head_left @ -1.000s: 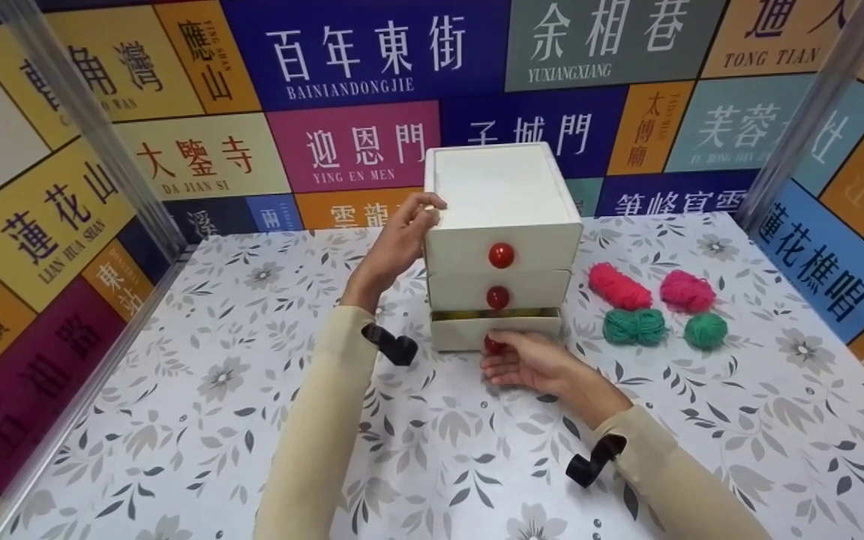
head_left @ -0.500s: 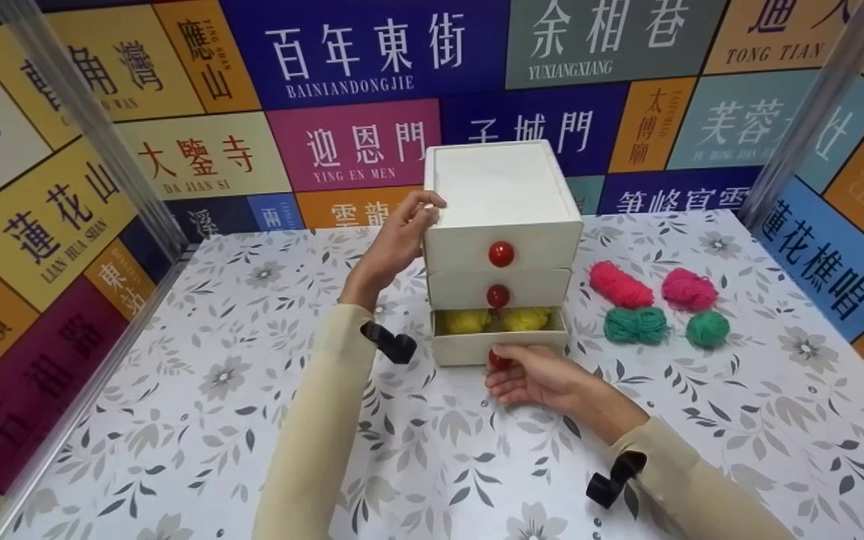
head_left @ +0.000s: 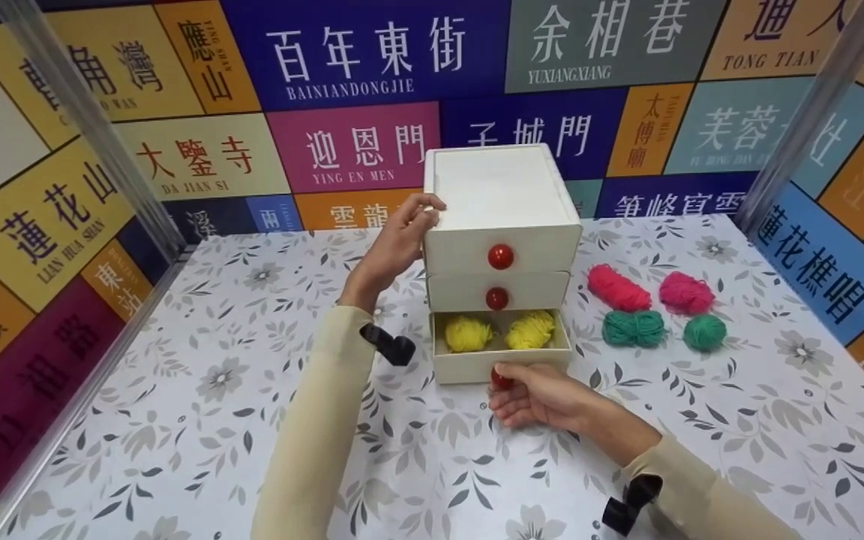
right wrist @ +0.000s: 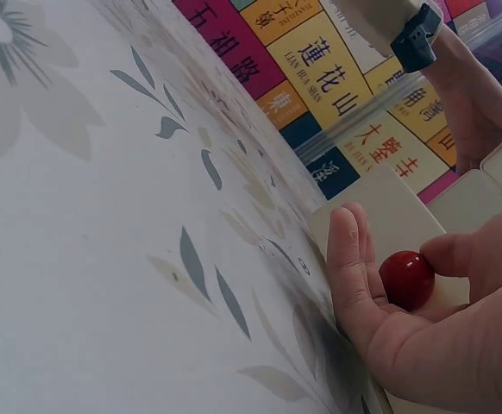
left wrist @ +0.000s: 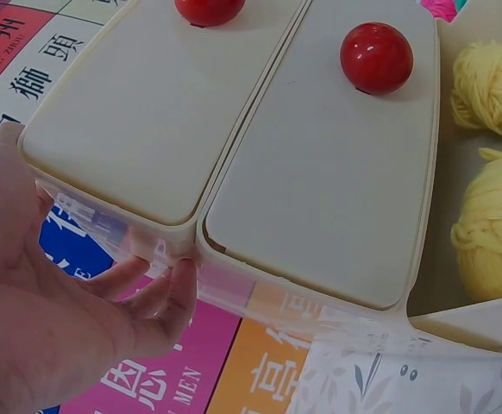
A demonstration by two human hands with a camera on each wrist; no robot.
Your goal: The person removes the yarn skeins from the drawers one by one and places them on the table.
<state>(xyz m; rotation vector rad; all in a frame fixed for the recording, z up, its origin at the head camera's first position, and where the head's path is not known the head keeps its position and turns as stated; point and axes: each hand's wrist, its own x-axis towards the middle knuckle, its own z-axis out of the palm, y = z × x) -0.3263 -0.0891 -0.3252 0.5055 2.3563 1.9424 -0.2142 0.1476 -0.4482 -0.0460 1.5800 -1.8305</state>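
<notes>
A white cabinet [head_left: 503, 184] with three drawers and red knobs stands on the table. Its bottom drawer [head_left: 462, 367] is pulled out and shows two yellow balls of yarn, one on the left [head_left: 467, 334] and one on the right [head_left: 530, 330]. My right hand [head_left: 541, 397] pinches that drawer's red knob [right wrist: 407, 280] between thumb and fingers. At the cabinet's upper left edge, my left hand [head_left: 400, 236] grips the side, fingers bent against the clear side wall in the left wrist view. The upper [head_left: 469, 251] and middle [head_left: 462, 291] drawers are closed.
Right of the cabinet lie a red yarn bundle [head_left: 619, 288], a pink yarn ball [head_left: 686, 292], a green yarn bundle [head_left: 633, 328] and a green yarn ball [head_left: 704, 332]. A wall of coloured sign panels [head_left: 372, 45] rises behind the flower-patterned table [head_left: 199, 442].
My right hand has drawn the bottom drawer out toward me by its knob, from slightly ajar to well out, exposing the yellow yarn. The left hand has kept its place on the cabinet.
</notes>
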